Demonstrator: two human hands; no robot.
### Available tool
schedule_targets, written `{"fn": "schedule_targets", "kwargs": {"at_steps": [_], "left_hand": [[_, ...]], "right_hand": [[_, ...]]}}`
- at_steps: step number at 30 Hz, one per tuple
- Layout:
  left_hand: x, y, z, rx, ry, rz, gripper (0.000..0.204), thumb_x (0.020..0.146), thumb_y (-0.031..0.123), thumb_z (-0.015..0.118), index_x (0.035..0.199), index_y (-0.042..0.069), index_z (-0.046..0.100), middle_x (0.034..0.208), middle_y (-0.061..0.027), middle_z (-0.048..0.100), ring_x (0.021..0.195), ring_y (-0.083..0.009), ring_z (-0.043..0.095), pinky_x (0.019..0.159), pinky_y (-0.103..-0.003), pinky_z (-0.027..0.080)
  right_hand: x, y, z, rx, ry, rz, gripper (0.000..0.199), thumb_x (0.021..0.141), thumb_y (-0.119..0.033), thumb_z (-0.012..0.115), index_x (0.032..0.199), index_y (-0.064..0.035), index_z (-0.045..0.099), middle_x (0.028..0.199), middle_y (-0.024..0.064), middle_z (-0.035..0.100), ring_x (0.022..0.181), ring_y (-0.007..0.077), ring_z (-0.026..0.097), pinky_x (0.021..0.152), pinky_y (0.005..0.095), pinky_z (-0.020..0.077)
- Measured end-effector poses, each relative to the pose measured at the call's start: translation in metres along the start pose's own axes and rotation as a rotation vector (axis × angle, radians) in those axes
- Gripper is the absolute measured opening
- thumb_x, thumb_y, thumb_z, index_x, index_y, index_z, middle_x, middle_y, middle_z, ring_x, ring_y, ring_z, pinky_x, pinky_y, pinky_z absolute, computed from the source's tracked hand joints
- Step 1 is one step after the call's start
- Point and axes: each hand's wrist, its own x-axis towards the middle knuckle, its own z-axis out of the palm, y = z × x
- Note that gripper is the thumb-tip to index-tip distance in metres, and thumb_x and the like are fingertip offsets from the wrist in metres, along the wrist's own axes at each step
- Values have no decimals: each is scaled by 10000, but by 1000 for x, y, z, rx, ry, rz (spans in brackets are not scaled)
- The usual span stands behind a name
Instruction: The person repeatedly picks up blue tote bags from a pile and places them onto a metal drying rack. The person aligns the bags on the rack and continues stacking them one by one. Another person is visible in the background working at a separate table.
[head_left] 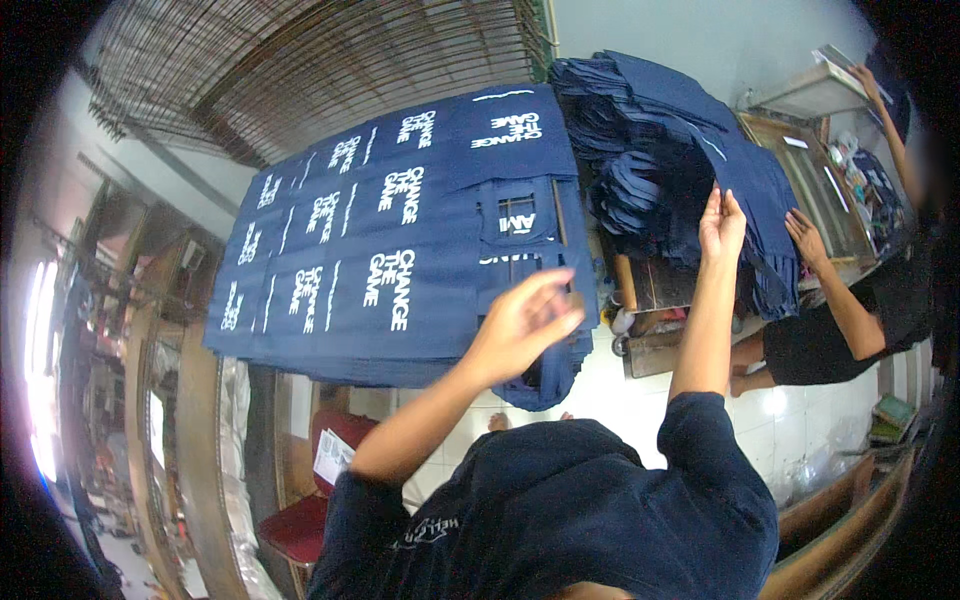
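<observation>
My right hand point(722, 226) is pinched on the edge of a navy cloth panel point(735, 165) at the tall pile of cut navy fabric on the right. My left hand point(532, 318) hovers over the right end of the printing table's near side, fingers bent and apart, with nothing seen in it; its fingertips are smeared by motion. Beneath and beyond it lie navy cloth panels point(340, 230) with white printed lettering, spread in rows. At their right end, several narrower printed pieces point(515, 222) overlap on a dark frame.
A wire drying rack point(330, 60) stands behind the printed cloth. At the right, a co-worker's hand point(806, 240) rests on the fabric pile; another arm point(880, 110) reaches to a shelf point(808, 90). A red chair point(295, 525) is at the lower left. Wooden beams point(850, 525) lie lower right.
</observation>
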Motion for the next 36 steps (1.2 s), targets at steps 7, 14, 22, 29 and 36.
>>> {"fn": "schedule_targets", "kwargs": {"at_steps": [7,14,22,29,36], "left_hand": [[68,45,-9,-406,-16,-150,553,891,359,544,1313,39,385,1144,-96,556,947,-143,557,757,-272,459],[2,-5,-74,-337,134,-16,467,846,-9,553,1282,-25,385,1117,-124,585,1005,-159,563,875,-280,444],[-20,-78,-134,-141,243,-200,787,825,-10,567,1400,-57,32,834,-101,613,718,-121,564,631,-220,446],[-27,-95,-142,254,280,-170,749,784,-11,602,1388,-66,162,776,-72,554,571,-68,477,516,-211,404],[-29,-89,-136,332,342,-83,713,757,77,633,1346,-90,266,699,-104,541,565,-184,535,590,-305,454]], "right_hand": [[-242,87,104,-418,-198,-28,179,874,-89,551,1051,-86,526,982,36,581,864,141,570,701,258,464],[-337,147,58,-767,-314,172,313,872,-54,541,1146,-69,390,1025,84,537,861,164,573,672,278,505],[-396,159,13,-898,-342,868,447,826,-170,655,1163,-49,386,812,64,556,694,167,604,603,254,500],[-422,118,28,-1079,-772,1123,188,830,-199,672,749,-68,564,633,-50,510,517,27,479,448,182,372],[-358,41,23,-1020,-402,261,113,824,-162,618,789,-90,538,605,-60,485,455,12,375,385,174,262]]}}
